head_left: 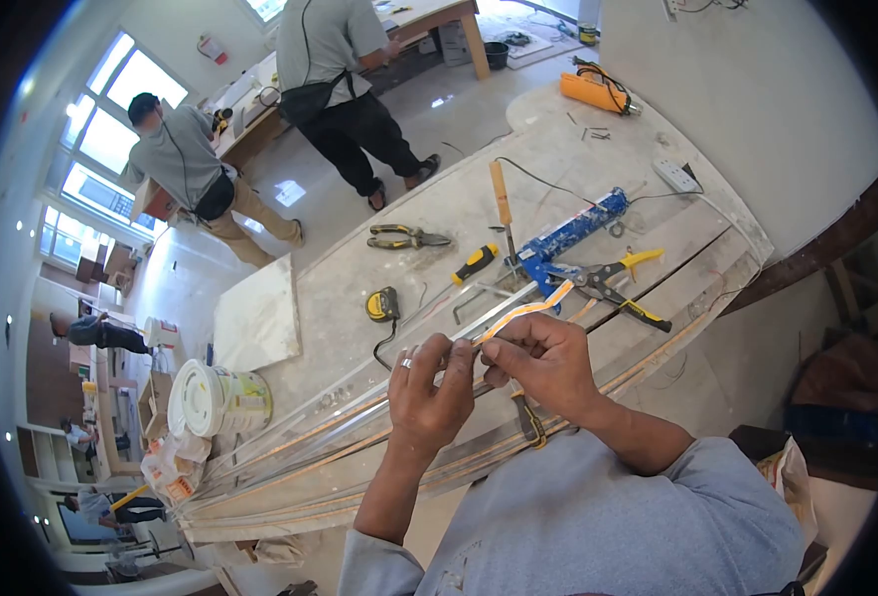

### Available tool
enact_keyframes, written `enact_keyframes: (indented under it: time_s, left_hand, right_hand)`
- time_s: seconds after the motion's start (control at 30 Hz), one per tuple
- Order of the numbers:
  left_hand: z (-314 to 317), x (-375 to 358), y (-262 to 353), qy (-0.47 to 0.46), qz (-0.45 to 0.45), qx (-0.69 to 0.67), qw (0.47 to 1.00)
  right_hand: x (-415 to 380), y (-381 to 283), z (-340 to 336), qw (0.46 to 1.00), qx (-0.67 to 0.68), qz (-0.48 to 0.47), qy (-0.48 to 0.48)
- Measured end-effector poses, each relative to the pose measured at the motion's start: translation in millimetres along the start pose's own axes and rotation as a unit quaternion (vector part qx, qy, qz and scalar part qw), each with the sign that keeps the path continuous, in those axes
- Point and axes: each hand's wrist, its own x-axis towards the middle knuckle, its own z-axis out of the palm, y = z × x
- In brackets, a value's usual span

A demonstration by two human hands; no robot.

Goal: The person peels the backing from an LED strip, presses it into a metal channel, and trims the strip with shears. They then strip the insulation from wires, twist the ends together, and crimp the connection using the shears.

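Both hands meet over the front of the workbench, fingertips almost touching. My left hand [432,389], with a ring on one finger, is closed in a pinch on a narrow orange-and-white strip. My right hand [546,363] pinches the same strip close by. The strip [526,310], which resembles an LED strip, curves up from the fingers toward yellow-handled pliers [603,285]. Its end between the fingertips is hidden. Just beyond the hands lies a blue caulking gun [568,238]. Below the right hand is a dark-and-yellow handled tool [529,419].
On the workbench [350,288] lie combination pliers [407,237], a yellow-black screwdriver [475,264], a tape measure [382,304], a wooden-handled tool [501,194], an orange power tool [598,92] and a power strip [676,176]. A white bucket [222,397] stands left. Several people are beyond.
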Motion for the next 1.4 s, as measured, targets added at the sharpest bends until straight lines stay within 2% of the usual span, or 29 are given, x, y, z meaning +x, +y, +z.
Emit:
enact_keyframes:
  time_s: [0.33,0.5,0.63,0.7,0.73,0.8,0.83,0.9,1.03,1.1,1.23,1.3,1.33,1.4]
  left_hand:
    - [5,4,2,0.007,-0.045,-0.042,0.998]
    - [5,3,4,-0.006,-0.063,-0.029,0.998]
    - [6,3,1,-0.021,-0.074,-0.025,0.997]
    - [6,4,1,-0.018,-0.074,-0.017,0.997]
    - [6,4,0,-0.014,-0.072,-0.009,0.997]
    - [4,6,1,-0.010,-0.072,-0.016,0.997]
    - [3,6,2,-0.007,-0.072,-0.022,0.997]
    - [-1,4,4,-0.016,-0.085,-0.028,0.996]
    - [-3,2,10,-0.017,-0.088,-0.032,0.995]
    - [-5,2,12,-0.017,-0.087,-0.031,0.996]
    - [-6,0,14,-0.009,-0.083,-0.036,0.996]
    - [-8,1,16,-0.012,-0.084,-0.035,0.996]
    - [-9,1,16,-0.015,-0.085,-0.035,0.996]
    - [-11,2,18,-0.015,-0.085,-0.037,0.996]
  right_hand:
    - [2,11,1,0.998,-0.053,-0.024,0.038]
    - [6,14,-1,1.000,-0.011,0.008,0.027]
    - [6,21,-6,0.999,0.030,-0.011,0.017]
    - [7,23,-12,0.993,0.101,0.060,0.004]
    - [8,34,-21,0.993,0.101,0.059,0.005]
    - [13,54,-40,0.985,0.134,0.023,-0.109]
    - [12,55,-42,0.985,0.134,0.023,-0.109]
    - [10,48,-44,0.995,0.002,-0.005,-0.097]
    - [4,21,-28,0.993,0.084,-0.009,-0.077]
    - [5,26,-31,0.987,0.110,-0.036,-0.108]
    - [9,29,-37,0.990,0.067,-0.036,-0.122]
    - [15,33,-37,0.980,0.019,-0.151,-0.127]
    - [17,32,-37,0.980,0.019,-0.150,-0.129]
    - [20,27,-36,0.965,-0.051,-0.223,-0.129]
